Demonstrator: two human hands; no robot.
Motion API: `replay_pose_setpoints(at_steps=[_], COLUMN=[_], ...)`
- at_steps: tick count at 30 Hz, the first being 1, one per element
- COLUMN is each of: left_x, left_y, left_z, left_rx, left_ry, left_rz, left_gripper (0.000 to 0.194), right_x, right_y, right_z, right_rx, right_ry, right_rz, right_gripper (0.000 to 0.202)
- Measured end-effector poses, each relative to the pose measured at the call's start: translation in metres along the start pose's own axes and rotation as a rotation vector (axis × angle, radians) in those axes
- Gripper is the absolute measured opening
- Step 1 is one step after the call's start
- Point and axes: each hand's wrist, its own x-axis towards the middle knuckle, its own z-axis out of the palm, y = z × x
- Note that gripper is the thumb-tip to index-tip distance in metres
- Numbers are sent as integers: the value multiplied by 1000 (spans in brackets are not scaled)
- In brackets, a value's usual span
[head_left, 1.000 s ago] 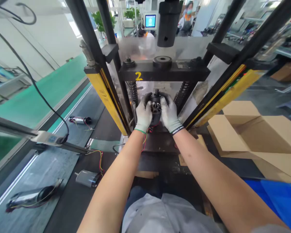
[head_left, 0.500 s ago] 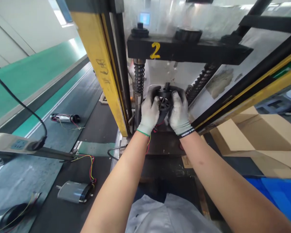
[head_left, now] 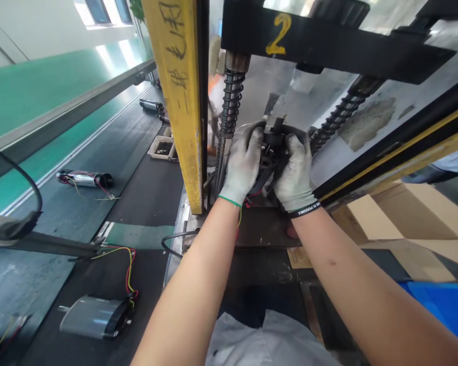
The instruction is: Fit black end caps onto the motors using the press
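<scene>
My left hand (head_left: 244,162) and my right hand (head_left: 294,173), both in white gloves with dark, dirty fingertips, close from either side around a black round part with a short stub on top (head_left: 277,133). Directly beneath it, between my palms, stands a black cylindrical motor body (head_left: 266,170) with openings in its end; red wires show at its foot. My fingers hide much of both, so I cannot tell whether they touch. Above hangs the press's black crossbar (head_left: 328,48), marked with a yellow 2, on two spring-wrapped rods.
A yellow upright (head_left: 181,101) stands left of my hands, a slanted black and yellow rail at right. On the left bench lie a silver motor (head_left: 84,178), a grey motor with wires (head_left: 95,316) and a small parts tray (head_left: 162,147). A cardboard box (head_left: 400,213) sits at right.
The view has moved closer to the press, so the crossbar and upright look larger. Both hands keep their hold on the black round part; my left fingertips have shifted up along its side.
</scene>
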Motion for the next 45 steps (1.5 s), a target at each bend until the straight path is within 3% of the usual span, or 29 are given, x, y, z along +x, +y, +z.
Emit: replay_pose_setpoints(at_steps=[11, 19, 29, 35, 45], left_x=[3, 3, 3, 3, 2], left_y=[-10, -20, -8, 5, 28], left_z=[2, 2, 5, 4, 6], left_rx=[-9, -28, 140, 92, 93], left_ry=[4, -14, -25, -31, -28], left_rz=[20, 41, 18, -9, -85], left_gripper=[41, 43, 52, 46, 42], right_x=[1, 1, 0, -2, -4], right_y=[5, 9, -6, -12, -16], right_z=[0, 0, 5, 11, 11], right_rx=[-232, -149, -25, -14, -70], right_ry=[-21, 23, 62, 120, 141], right_rz=[34, -5, 76, 81, 93], right_gripper=[47, 36, 29, 17, 20])
